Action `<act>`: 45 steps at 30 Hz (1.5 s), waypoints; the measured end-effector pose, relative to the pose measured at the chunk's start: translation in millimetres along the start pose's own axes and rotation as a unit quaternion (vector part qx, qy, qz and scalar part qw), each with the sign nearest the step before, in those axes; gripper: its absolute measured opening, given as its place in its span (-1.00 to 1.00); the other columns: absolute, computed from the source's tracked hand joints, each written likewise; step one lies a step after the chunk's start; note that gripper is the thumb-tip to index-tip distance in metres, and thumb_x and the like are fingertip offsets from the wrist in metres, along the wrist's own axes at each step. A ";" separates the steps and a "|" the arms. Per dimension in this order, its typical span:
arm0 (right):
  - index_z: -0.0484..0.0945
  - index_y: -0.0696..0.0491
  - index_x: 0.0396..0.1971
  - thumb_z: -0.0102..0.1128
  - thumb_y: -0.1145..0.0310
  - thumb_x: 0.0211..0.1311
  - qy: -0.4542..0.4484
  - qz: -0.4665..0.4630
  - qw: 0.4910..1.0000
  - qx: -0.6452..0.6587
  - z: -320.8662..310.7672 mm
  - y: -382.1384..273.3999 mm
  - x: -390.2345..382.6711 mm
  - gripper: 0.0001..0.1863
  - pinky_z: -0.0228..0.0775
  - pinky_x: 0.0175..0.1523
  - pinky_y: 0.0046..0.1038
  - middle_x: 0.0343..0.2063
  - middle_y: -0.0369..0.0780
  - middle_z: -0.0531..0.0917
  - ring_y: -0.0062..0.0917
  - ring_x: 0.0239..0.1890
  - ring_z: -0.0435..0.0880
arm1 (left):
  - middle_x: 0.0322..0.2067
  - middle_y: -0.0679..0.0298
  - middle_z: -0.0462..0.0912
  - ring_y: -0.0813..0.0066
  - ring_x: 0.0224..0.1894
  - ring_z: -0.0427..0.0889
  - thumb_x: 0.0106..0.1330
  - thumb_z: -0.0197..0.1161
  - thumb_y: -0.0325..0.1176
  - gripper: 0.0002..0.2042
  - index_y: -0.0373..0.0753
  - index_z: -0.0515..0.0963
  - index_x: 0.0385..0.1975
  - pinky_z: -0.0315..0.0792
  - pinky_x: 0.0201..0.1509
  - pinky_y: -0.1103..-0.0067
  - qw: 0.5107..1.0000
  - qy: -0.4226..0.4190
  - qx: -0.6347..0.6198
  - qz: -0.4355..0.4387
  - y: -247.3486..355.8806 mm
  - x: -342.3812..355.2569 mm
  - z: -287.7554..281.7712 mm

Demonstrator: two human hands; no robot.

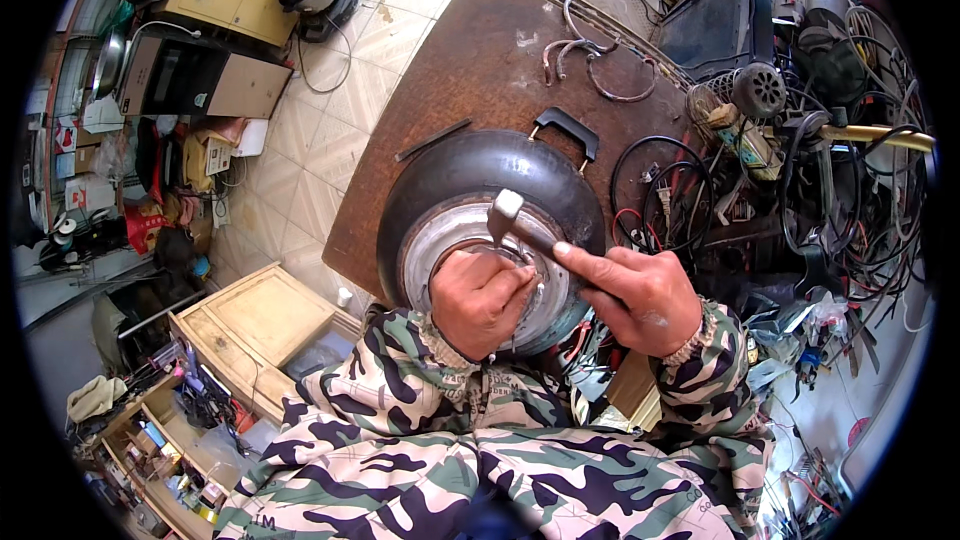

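Note:
Before me a wheel with a black tyre and a worn silver-grey rim lies on its side on a brown table. Over the wheel's middle, my left hand is closed in a pinch, its fingertips near the hub; what it pinches is too small to make out. My right hand grips the handle of a hammer, forefinger stretched along it. The hammer's head, with a bright face, is raised just above my left hand. My fingers hide part of the hub.
A black handle-shaped part lies by the tyre's far edge, and a flat dark strip at its left. Curved metal pieces sit farther back. Tangled black cables crowd the right. A wooden cabinet stands at the left.

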State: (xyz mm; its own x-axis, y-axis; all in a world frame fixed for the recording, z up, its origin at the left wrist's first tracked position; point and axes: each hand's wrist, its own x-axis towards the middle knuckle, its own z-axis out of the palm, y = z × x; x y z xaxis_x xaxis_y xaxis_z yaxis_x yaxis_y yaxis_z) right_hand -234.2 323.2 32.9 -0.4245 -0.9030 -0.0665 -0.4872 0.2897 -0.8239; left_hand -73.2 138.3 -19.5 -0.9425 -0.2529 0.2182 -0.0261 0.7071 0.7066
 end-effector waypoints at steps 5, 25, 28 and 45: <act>0.58 -0.04 0.37 0.32 0.54 0.20 -0.024 0.019 0.999 -0.022 2.8 0.5 -6.2 -0.34 0.57 -0.35 -0.22 -0.45 -0.13 0.63 -0.20 -0.48 0.68 | -0.40 0.24 0.71 0.20 -0.37 0.67 0.11 0.56 -0.50 -0.82 -0.23 0.73 -0.30 0.46 -0.24 0.34 1.000 0.002 -0.007 0.003 -1.1 -0.6 0.7; 0.68 0.18 0.18 0.40 0.53 -0.01 0.179 -0.154 0.938 -0.253 76.7 -15.7 -95.9 -0.39 0.41 -0.45 -0.46 -0.29 -0.11 0.65 -0.52 -0.50 0.59 | 0.32 0.08 0.57 -0.05 0.40 0.40 0.24 0.50 -0.28 -0.63 -0.06 0.76 0.07 0.27 0.51 0.14 0.994 -0.103 0.002 -0.047 -70.5 25.6 -40.6; 0.65 0.05 0.28 0.40 0.46 0.04 0.111 -0.150 0.941 -0.282 76.2 -15.2 -86.5 -0.33 0.33 -0.48 -0.49 -0.35 -0.20 0.57 -0.57 -0.53 0.51 | 0.41 0.15 0.50 -0.03 0.51 0.26 0.19 0.54 -0.26 -0.59 0.14 0.78 0.09 0.11 0.58 0.05 0.991 -0.125 -0.015 -0.036 -86.4 18.9 -28.7; 0.60 0.01 0.36 0.29 0.44 0.15 0.097 -0.162 0.932 -0.308 70.7 -26.4 -72.1 -0.33 0.28 -0.51 -0.48 -0.51 -0.32 0.36 -0.58 -0.55 0.44 | 0.45 0.13 0.47 -0.04 0.52 0.24 0.14 0.56 -0.35 -0.56 0.10 0.80 0.08 0.08 0.61 0.11 0.988 -0.149 0.000 -0.048 -84.9 20.5 -28.9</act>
State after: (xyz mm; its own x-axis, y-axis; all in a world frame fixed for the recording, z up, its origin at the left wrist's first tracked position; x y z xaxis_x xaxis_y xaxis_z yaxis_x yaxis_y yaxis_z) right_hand -136.8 358.2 19.8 -0.2796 -0.9179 0.2814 -0.9345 0.1930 -0.2990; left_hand -80.7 54.0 -55.5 -0.9919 -0.1135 -0.0571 -0.1200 0.6893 0.7144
